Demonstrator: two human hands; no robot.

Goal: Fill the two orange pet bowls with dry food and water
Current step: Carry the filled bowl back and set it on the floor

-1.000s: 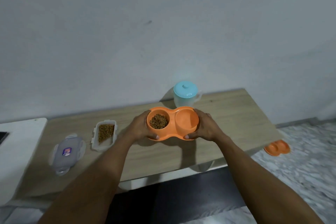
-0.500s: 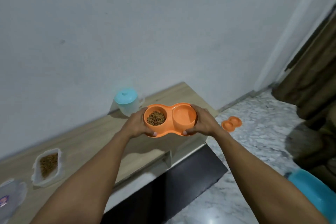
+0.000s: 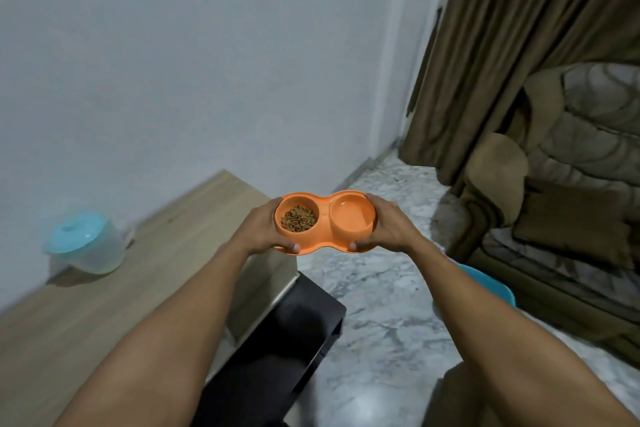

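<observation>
I hold an orange double pet bowl level in the air beyond the right end of the wooden table. Its left cup holds brown dry food. Its right cup holds clear water. My left hand grips the bowl's left end, thumb on the front rim. My right hand grips the right end the same way. A clear water jug with a light blue lid stands on the table at the left, by the wall.
A marble floor lies below the bowl. A dark cabinet part juts out under the table end. Brown curtains and a sofa with a brown cushion stand at the right. A blue tub sits by the sofa.
Both hands have carried the filled bowl off the table and to the right, over the floor. The view swung right: the food container and the second orange bowl have left the frame.
</observation>
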